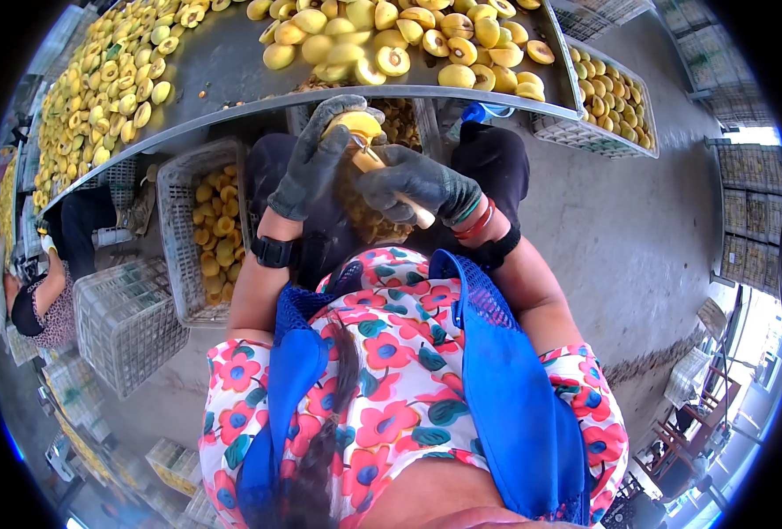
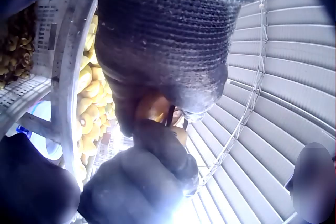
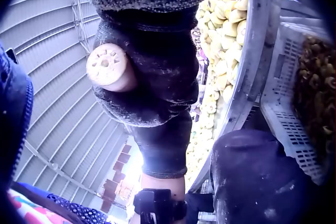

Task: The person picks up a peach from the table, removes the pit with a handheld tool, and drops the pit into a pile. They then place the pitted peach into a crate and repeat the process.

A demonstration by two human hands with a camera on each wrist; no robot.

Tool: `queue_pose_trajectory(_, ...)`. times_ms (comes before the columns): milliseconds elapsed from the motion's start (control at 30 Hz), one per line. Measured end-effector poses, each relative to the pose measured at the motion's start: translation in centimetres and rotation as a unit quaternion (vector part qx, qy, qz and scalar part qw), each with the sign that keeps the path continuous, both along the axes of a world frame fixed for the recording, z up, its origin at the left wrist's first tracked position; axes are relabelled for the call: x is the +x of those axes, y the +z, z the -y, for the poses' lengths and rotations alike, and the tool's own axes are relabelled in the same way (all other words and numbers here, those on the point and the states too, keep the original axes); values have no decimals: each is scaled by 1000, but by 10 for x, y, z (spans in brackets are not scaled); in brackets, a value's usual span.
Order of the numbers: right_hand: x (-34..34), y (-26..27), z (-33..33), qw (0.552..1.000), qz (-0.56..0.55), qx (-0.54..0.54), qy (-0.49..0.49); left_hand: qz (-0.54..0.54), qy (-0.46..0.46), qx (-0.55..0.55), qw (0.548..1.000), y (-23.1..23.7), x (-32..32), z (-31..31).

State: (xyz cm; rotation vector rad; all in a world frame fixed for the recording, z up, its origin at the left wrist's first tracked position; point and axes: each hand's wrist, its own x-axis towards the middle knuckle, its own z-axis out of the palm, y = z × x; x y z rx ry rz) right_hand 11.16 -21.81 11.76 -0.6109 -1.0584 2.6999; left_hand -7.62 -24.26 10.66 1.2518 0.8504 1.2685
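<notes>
Flowered shirt (image 1: 391, 348) nearest me; my left hand (image 1: 310, 163) curls round a yellow fruit (image 1: 354, 124) beside the counter (image 1: 219, 75), my right hand (image 1: 415, 183) clasps a tool (image 1: 369, 160) by its pale handle (image 1: 422, 214), tip at the fruit.

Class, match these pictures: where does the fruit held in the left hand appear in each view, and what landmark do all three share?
Head: held fruit upper centre, in the gloved left hand.
Left wrist: held fruit near the middle, partly covered.
Right wrist: not visible.
Shared landmark: the heaped yellow fruit.
</notes>
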Motion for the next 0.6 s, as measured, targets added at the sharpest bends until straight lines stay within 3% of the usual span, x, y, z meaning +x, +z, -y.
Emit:
queue_pose_trajectory(67,-2,2,8,999,4,51,-2,78,23,-16,997,1,-1,2)
queue_pose_trajectory(133,0,-3,9,993,-3,107,42,-83,169,62,980,2,-26,6)
queue_pose_trajectory(200,2,-6,13,977,69,201,30,-112,257,36,959,7,-58,20)
queue_pose_trajectory(233,3,-7,14,963,104,249,24,-63,276,-26,959,11,-80,34)
queue_pose_trajectory(267,3,-11,18,959,137,250,2,-267,332,33,904,-2,-127,44)
queue_pose_trajectory(333,5,-33,21,956,150,251,-3,-532,401,16,745,-44,-215,77)
queue_pose_trajectory(367,7,-40,20,955,157,253,-6,-598,429,-57,675,-54,-241,98)
queue_pose_trajectory(433,7,-29,20,940,199,276,-15,-741,361,-280,491,-42,-263,118)
queue_pose_trajectory(533,3,-28,18,906,226,356,-31,-735,424,48,527,-51,-280,108)
queue_pose_trajectory(567,3,-29,18,892,228,389,-36,-709,411,91,566,-47,-266,87)
queue_pose_trajectory(600,3,-30,18,908,214,357,-44,-679,398,133,603,-39,-237,55)
